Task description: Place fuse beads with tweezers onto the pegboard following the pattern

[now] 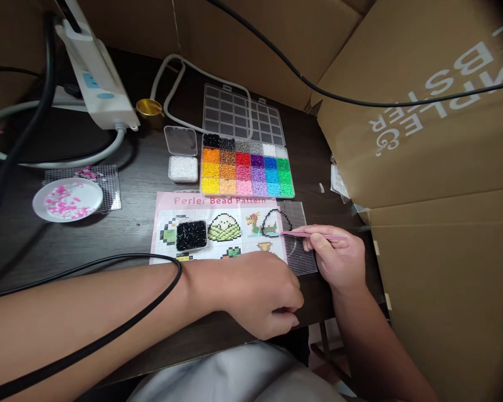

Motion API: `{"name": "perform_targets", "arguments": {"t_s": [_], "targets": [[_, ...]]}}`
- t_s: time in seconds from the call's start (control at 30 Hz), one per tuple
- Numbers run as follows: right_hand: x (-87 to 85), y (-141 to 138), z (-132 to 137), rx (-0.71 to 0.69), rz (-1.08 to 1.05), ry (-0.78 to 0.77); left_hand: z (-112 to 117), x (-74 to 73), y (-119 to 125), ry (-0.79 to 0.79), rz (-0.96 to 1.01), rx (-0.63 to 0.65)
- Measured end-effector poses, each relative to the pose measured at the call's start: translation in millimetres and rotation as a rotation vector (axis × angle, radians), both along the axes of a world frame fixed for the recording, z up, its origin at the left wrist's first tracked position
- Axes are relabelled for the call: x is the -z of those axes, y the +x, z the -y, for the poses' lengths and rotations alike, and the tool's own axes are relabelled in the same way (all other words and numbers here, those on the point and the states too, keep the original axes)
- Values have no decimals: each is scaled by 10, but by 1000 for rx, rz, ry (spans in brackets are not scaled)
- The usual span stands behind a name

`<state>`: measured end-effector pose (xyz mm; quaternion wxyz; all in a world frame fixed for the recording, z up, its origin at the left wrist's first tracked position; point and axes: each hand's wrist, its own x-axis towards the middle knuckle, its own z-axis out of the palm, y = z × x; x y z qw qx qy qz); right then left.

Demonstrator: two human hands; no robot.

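Pink tweezers [302,234] are held in the right hand [339,259]. Its grip is closed around their back half, thumb and forefinger pinching them like a pen. The tips point left and lie low over a clear pegboard [304,262], which covers the right end of a printed bead pattern sheet [243,223]. The tips are too small to show whether they carry a bead.

A curved outline of black beads [272,223] sits on the pegboard just left of the tweezer tips. Judging by this, the work in hand is setting beads along that outline. The next placement would call for a steady wrist and a fine, exact drop onto one peg.

The right wrist rests low at the right end of the sheet, forearm running back toward the body. The left hand [255,296] lies knuckles up on the near edge of the sheet, its grip loosely curled. The palm side is hidden, so I cannot tell whether it holds anything. A black cable [109,262] crosses its forearm.

On the sheet's left part sits a small tray of black beads [191,235]. Beyond the sheet's far edge is a compartment box of sorted coloured beads [247,164]. All rests on a dark bench [142,167].
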<state>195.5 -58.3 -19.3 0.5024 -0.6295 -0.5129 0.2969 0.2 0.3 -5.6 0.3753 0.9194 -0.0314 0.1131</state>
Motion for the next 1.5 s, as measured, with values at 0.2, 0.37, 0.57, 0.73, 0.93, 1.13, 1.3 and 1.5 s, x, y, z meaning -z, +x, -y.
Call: {"name": "perform_targets", "arguments": {"t_s": [0.2, 0.37, 0.57, 0.73, 0.93, 1.13, 1.3, 1.5], "targets": [[32, 19, 8, 45, -38, -11, 3, 3, 7, 16, -19, 16], [50, 38, -6, 66, -33, 10, 0, 3, 5, 2, -1, 2], [51, 53, -14, 55, -20, 6, -6, -6, 6, -11, -3, 4], [40, 47, -17, 27, -64, 20, -11, -8, -3, -5, -13, 1], [10, 21, -24, 43, -47, -11, -12, -20, -1, 6, -32, 8], [-1, 15, -28, 21, -44, 2, -16, -22, 3, 20, -32, 12], [6, 27, -22, 4, -62, 21, -10, -14, -2, 16, -26, 9], [9, 30, -24, -4, -41, 17, -3, 5, -1, 8, -5, -2]]}}
